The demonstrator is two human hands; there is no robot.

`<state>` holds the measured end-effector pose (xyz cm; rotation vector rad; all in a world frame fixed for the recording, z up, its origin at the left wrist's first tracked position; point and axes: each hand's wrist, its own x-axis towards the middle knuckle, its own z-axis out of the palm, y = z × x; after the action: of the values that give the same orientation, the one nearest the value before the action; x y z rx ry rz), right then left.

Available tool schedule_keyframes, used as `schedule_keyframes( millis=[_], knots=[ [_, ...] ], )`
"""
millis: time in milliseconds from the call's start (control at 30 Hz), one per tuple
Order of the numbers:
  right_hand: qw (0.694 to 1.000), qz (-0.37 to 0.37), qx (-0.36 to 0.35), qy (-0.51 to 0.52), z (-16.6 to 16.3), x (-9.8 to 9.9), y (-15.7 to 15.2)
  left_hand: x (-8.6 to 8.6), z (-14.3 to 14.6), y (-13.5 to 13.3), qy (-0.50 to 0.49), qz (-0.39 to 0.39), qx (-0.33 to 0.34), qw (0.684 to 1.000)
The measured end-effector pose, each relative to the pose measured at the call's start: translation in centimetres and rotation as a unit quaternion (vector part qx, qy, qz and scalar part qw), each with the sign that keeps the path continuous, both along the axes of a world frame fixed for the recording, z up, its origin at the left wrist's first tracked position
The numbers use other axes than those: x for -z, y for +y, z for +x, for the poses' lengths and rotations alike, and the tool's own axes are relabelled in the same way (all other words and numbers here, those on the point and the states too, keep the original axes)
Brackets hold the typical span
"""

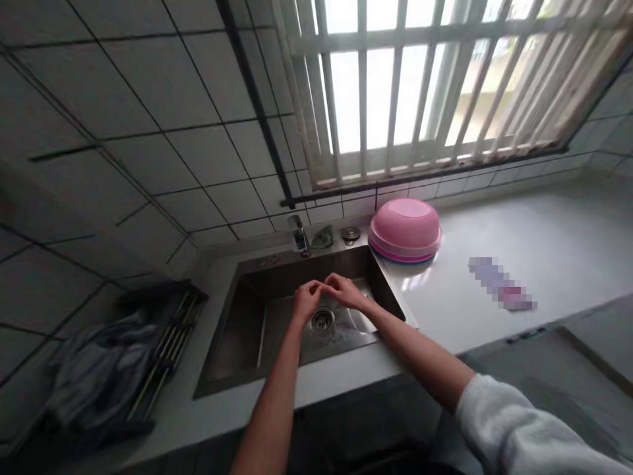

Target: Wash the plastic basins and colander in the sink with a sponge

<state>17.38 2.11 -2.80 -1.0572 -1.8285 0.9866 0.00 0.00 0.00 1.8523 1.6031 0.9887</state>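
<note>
Two hands, L hand [306, 300] & R hand [347, 291], touch fingertips w/ fingers curled, drain [322, 320] just below them in sink [232, 343]; can't tell if they pinch anything.

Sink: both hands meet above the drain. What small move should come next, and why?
Probably the left hand should reach back to the tap. It touches fingertips with the right hand just above the drain, and no stream shows under the tap, though the sink floor looks wet. Whether the fingers pinch anything is too small to tell.
</note>
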Motion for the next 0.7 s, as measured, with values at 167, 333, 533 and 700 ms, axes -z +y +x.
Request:
schedule_keyframes(
  millis=[167, 333, 533, 700],
  knots=[
    [1.000, -0.014, -0.004, 0.005, 0.2, -0.1, -0.2, 0.0, 0.1, -0.2, 0.003, -0.005, 0.003, 1.000],
    [1.000, -0.026, -0.009, 0.005, 0.4, -0.7, -0.4, 0.0, 0.0, -0.1, 0.006, -0.007, 0.001, 1.000],
    [0.999, -0.029, -0.017, -0.003, 0.6, -1.1, -0.6, 0.5, -0.1, 0.2, -0.017, -0.007, -0.017, 1.000],
    [1.000, -0.020, -0.007, -0.019, 0.2, -1.1, -0.8, 0.7, -0.2, 0.5, -0.038, -0.009, -0.016, 0.999]
  ],
)
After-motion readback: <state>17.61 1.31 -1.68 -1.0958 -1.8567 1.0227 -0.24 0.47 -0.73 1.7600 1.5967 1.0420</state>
